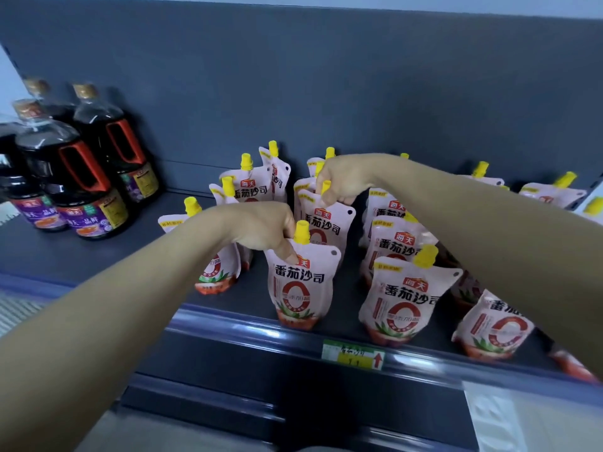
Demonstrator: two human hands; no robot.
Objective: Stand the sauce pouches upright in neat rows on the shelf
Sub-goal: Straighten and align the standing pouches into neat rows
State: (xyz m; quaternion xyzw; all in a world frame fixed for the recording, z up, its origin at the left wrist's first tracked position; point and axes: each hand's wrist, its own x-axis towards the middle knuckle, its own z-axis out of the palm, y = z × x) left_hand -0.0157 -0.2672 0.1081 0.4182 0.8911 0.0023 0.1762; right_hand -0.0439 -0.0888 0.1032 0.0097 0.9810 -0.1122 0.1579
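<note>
While both hands are over the shelf (98, 256), head view: your left hand (261, 228) pinches the top of the front pouch (301, 288) just beside its yellow spout, thumb on the printed face, fingers behind. That pouch stands upright at the shelf's front edge, just left of the price tag (354, 355). Your right hand (342, 177) pinches the top of the second pouch (326, 220) at its spout; it stands upright right behind the front one. Other pouches (404, 298) stand in a loose column to the right, running from the front edge toward the back panel (293, 93), and more sit left and behind. One pouch near the front right (492, 324) leans, and your right forearm covers part of it. Soy sauce bottles (81, 177) are grouped at the shelf's left end, well apart from the pouches.
</note>
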